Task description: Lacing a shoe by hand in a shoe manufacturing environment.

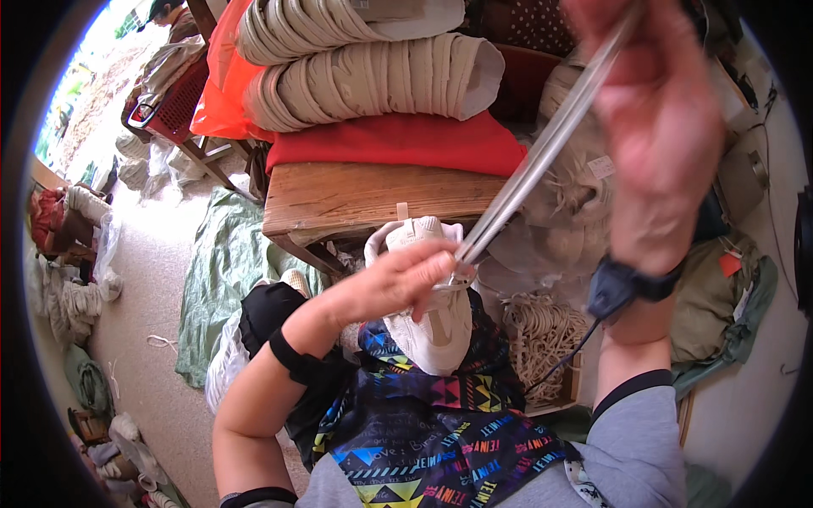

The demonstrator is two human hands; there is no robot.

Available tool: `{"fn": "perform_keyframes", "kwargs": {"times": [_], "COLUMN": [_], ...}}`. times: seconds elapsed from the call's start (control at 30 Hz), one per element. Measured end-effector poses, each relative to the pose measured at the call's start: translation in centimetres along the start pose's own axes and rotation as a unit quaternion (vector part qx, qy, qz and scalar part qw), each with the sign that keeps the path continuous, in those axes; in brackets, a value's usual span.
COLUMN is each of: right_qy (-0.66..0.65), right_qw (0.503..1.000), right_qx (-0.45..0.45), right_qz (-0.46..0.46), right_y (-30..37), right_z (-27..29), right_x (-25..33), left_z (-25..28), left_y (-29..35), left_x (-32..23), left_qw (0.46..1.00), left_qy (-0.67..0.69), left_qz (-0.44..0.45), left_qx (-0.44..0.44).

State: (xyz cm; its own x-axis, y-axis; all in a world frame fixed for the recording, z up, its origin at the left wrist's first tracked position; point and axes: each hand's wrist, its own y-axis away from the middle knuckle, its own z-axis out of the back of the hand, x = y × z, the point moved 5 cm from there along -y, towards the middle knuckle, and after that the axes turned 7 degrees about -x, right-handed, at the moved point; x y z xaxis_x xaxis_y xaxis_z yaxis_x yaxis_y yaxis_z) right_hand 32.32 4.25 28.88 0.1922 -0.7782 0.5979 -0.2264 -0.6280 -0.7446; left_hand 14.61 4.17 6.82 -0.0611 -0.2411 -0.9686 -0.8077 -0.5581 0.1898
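A cream sneaker (432, 334) sits in my lap, toe toward me, on a dark apron (423, 423) with bright patterns. My left hand (385, 284) lies across its lacing, with thumb and fingers gripping the shoe near the eyelets. From there pale shoelaces (542, 148) stretch taut up to the right. Their upper end is in my right hand (656, 127), raised high and smeared by motion, its fingers closed around them. Both wrists wear dark bands.
Ahead stands a wooden bench (364, 199) with red cloth (389, 148) and stacked beige shoe parts (373, 80). Right of my lap is a box of loose laces (546, 339). Bagged shoes (576, 195) lie beyond it. A green sheet (220, 279) covers floor at left; a person (174, 17) is far back.
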Motion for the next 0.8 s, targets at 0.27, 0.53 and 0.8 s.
{"fn": "perform_keyframes", "kwargs": {"times": [0.27, 0.53, 0.8], "right_qy": [0.531, 0.467, 0.357], "right_qw": [0.834, 0.809, 0.816], "right_qx": [0.079, 0.355, 0.313], "right_qz": [0.131, -0.041, -0.329], "right_y": [0.7, 19.4, 20.5], "right_z": [6.3, 1.4, 3.9], "right_x": [-4.9, -9.0, -11.8], "left_z": [3.6, 4.3, 3.4], "left_y": [3.4, 4.3, 4.0], "left_x": [-8.1, -3.4, -1.8], "left_qw": [0.925, 0.919, 0.936], "left_qy": [-0.067, -0.014, -0.005], "left_qz": [-0.286, -0.167, -0.126], "left_qx": [-0.239, -0.356, -0.329]}}
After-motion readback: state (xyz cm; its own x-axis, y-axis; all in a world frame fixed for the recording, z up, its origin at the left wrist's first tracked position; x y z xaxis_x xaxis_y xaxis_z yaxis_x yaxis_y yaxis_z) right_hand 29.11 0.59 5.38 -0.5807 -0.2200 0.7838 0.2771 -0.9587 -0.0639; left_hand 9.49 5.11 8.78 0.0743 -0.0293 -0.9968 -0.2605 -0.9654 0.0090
